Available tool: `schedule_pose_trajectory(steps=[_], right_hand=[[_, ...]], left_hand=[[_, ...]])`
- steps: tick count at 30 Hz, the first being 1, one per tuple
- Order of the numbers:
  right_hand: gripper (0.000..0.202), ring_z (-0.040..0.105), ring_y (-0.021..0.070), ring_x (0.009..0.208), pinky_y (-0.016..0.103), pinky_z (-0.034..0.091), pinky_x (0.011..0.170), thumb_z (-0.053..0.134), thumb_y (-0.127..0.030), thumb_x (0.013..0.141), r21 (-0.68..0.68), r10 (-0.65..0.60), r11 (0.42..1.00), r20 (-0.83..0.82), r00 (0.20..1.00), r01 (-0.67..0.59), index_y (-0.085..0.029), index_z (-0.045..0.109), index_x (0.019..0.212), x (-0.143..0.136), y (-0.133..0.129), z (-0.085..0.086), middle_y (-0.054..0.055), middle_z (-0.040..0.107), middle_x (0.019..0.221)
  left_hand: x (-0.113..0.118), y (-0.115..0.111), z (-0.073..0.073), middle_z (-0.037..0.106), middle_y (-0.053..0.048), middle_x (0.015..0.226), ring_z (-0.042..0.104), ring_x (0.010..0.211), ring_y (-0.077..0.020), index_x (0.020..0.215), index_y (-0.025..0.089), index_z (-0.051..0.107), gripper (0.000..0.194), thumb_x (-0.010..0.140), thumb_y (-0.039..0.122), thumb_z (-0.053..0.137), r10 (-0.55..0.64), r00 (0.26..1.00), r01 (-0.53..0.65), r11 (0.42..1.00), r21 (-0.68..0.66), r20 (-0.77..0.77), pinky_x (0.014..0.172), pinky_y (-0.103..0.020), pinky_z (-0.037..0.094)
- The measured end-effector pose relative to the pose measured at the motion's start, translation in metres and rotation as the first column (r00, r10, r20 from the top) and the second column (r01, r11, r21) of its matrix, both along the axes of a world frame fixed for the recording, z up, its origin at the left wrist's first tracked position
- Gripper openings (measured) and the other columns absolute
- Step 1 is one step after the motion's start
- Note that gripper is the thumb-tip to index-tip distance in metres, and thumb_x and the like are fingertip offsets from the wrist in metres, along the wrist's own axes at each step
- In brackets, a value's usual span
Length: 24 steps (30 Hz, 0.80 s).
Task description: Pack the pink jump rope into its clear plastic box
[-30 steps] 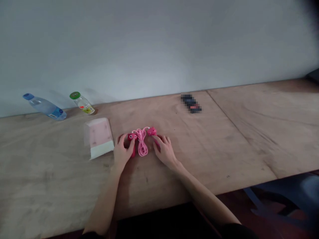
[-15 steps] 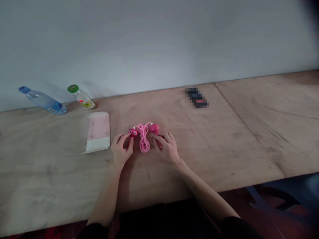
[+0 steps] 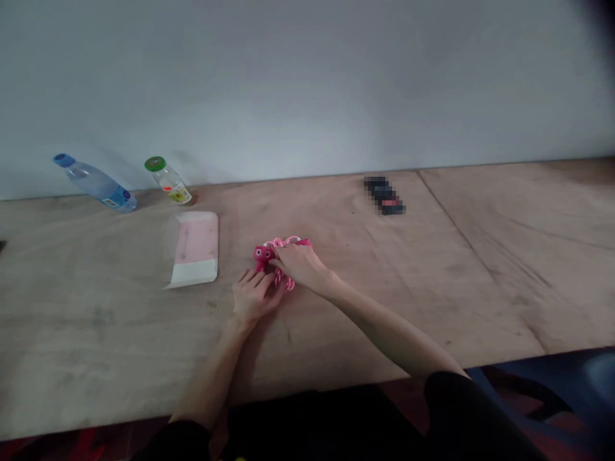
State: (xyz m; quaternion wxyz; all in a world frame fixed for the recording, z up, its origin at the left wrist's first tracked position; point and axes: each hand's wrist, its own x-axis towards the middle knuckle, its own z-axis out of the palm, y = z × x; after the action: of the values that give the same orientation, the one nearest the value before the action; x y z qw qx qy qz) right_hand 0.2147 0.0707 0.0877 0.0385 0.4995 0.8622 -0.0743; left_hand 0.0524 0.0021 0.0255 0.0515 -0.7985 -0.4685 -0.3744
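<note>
Two pink handles [image 3: 262, 253] – one mostly hidden – and one cord [image 3: 289, 283] on the table [image 3: 408, 275]; left hand [image 3: 252, 297] at one handle, right hand [image 3: 302, 266] over the cord – cannot tell if either grips; two bottles [image 3: 102, 187]; one pixelated item [image 3: 384, 195].

Plain grey wall behind a wooden tabletop, in soft, dim light.
The wall [image 3: 307, 77] is bare and smooth, palest in a diffuse patch above the middle of the far edge and darker toward the upper right. The tabletop [image 3: 120, 358], brown with scuffs and stains, runs along it; a straight seam [image 3: 459, 237] crosses from far edge to near edge, right of centre. Below the near edge, dark reddish floor [image 3: 401, 400] shows, with what looks like a blue chair [image 3: 589, 378] toward the right.
</note>
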Motion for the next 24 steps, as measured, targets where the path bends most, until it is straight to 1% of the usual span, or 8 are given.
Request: schedule_pose_trajectory(steps=[2,4,7,10,14,18,21,24], right_hand=[[0.027,0.072,0.0318,0.103,0.033,0.055,0.071,0.047,-0.032,0.112,-0.001,0.041,0.999,0.087,0.995,-0.041,-0.018,0.063,0.129,0.000,0.003,-0.001,0.017,0.074,0.117],[0.026,0.072,0.0321,0.098,0.036,0.056,0.070,0.047,-0.025,0.108,0.009,0.080,0.997,0.169,0.982,-0.082,-0.017,0.062,0.128,0.000,0.006,-0.002,0.019,0.073,0.118],[0.026,0.072,0.0305,0.089,0.038,0.056,0.069,0.047,-0.018,0.102,0.002,0.175,0.983,0.259,0.950,-0.182,-0.014,0.063,0.122,0.000,0.009,-0.002,0.019,0.072,0.115],[0.023,0.071,0.0285,0.084,0.039,0.056,0.072,0.047,-0.013,0.100,-0.010,0.277,0.958,0.303,0.912,-0.288,-0.013,0.065,0.114,0.000,0.010,0.003,0.017,0.072,0.109],[0.025,0.072,0.0286,0.093,0.039,0.056,0.076,0.045,-0.008,0.101,-0.012,0.339,0.934,0.342,0.877,-0.357,-0.013,0.068,0.110,0.001,0.007,0.013,0.019,0.073,0.118],[0.030,0.071,0.0301,0.112,0.038,0.057,0.083,0.043,-0.009,0.107,-0.010,0.439,0.889,0.308,0.844,-0.458,-0.013,0.068,0.122,0.010,0.010,0.015,0.020,0.071,0.133],[0.035,0.071,0.0286,0.116,0.036,0.057,0.088,0.041,-0.012,0.110,0.005,0.406,0.909,0.226,0.886,-0.418,-0.014,0.063,0.138,0.022,0.014,0.010,0.019,0.070,0.139],[0.038,0.071,0.0298,0.117,0.035,0.057,0.085,0.041,-0.014,0.111,-0.006,0.249,0.968,0.138,0.959,-0.250,-0.014,0.062,0.142,0.030,0.011,0.008,0.018,0.073,0.134]], left_hand=[[0.007,-0.004,-0.001,0.079,-0.004,0.090,0.073,0.087,-0.0202,0.095,0.025,0.079,0.008,0.098,0.032,0.076,-0.106,0.994,0.106,0.993,-0.049,-0.011,0.076,-0.034,0.056],[0.016,-0.006,-0.003,0.079,-0.004,0.093,0.073,0.096,-0.0221,0.096,0.025,0.079,0.004,0.097,0.029,0.077,-0.162,0.986,0.158,0.983,-0.098,-0.032,0.078,-0.033,0.058],[0.025,-0.008,-0.008,0.079,-0.005,0.094,0.070,0.091,-0.0229,0.090,0.025,0.079,0.004,0.094,0.025,0.079,-0.119,0.991,0.112,0.987,-0.115,-0.054,0.072,-0.034,0.058],[0.026,-0.007,-0.011,0.078,-0.006,0.091,0.066,0.084,-0.0225,0.085,0.025,0.079,0.009,0.094,0.027,0.080,-0.083,0.994,0.076,0.990,-0.117,-0.064,0.067,-0.034,0.054],[0.023,-0.007,-0.012,0.077,-0.006,0.089,0.065,0.084,-0.0231,0.085,0.026,0.080,0.009,0.093,0.029,0.080,-0.087,0.992,0.072,0.984,-0.163,-0.087,0.067,-0.034,0.052],[0.024,-0.007,-0.012,0.078,-0.005,0.090,0.064,0.085,-0.0230,0.086,0.027,0.082,0.008,0.094,0.030,0.080,-0.072,0.994,0.058,0.983,-0.172,-0.077,0.068,-0.035,0.051],[0.025,-0.007,-0.013,0.077,-0.005,0.086,0.064,0.085,-0.0237,0.084,0.027,0.081,0.009,0.092,0.031,0.082,-0.061,0.996,0.048,0.982,-0.184,-0.064,0.066,-0.035,0.052],[0.024,-0.007,-0.012,0.077,-0.006,0.086,0.065,0.085,-0.0249,0.084,0.027,0.081,0.009,0.092,0.032,0.082,-0.064,0.996,0.049,0.978,-0.204,-0.065,0.067,-0.037,0.054]])
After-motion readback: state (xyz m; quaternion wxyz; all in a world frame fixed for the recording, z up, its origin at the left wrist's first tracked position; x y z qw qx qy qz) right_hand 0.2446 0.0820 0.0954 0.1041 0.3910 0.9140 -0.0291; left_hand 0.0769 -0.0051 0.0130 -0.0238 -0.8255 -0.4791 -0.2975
